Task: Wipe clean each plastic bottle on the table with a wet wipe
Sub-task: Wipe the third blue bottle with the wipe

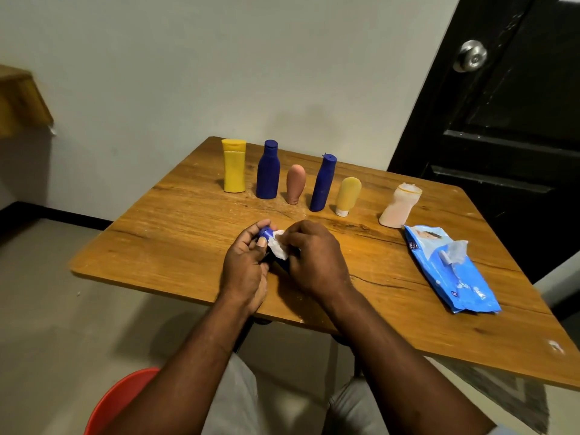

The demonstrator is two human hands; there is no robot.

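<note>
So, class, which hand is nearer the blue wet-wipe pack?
Right. The right hand, holding the wet wipe, is left of the wet-wipe pack in the picture; the left hand, gripping a blue bottle, lies beyond it.

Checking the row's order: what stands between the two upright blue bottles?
Head view: a pink tube, standing cap-down, between the wider blue bottle and the slimmer blue bottle.

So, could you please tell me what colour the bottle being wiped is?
The held bottle is dark blue; see the head view.
</note>
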